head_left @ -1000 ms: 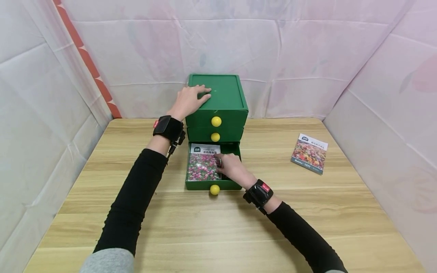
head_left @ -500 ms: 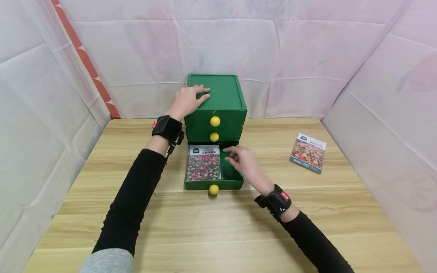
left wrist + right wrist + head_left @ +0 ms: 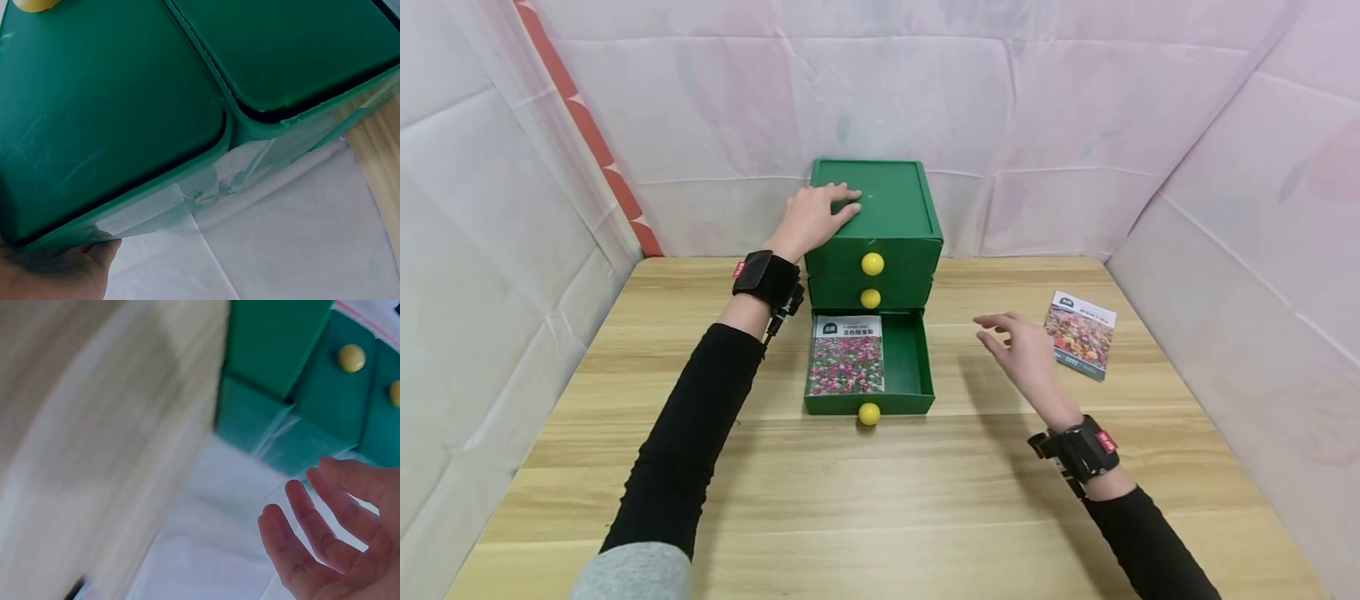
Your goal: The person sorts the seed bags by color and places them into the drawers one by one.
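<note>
On the wooden desk, nearest the front edge, the bottom drawer of a green cabinet is pulled out toward the person, its yellow knob at the front. Inside this drawer 1 seed packet with a picture of pink and purple flowers lies flat against the left wall, reaching from the front wall back to the cabinet; the right part of the drawer shows bare green floor. To the right of the drawer, the right hand hovers above the desk with its fingers spread and loosely bent, holding nothing; it is apart from the drawer and just left of a 2nd seed packet, which lies flat on the desk toward the right edge, its near-left part partly hidden behind the hand. Whether the fingertips touch that packet cannot be told. Farther back, the 2 upper drawers are closed, each with 1 yellow knob: the middle knob and the top knob. The left hand rests palm down, fingers straight, on the left part of the cabinet's top. The cabinet stands at the middle of the far edge, against a white sheet backdrop.
</note>
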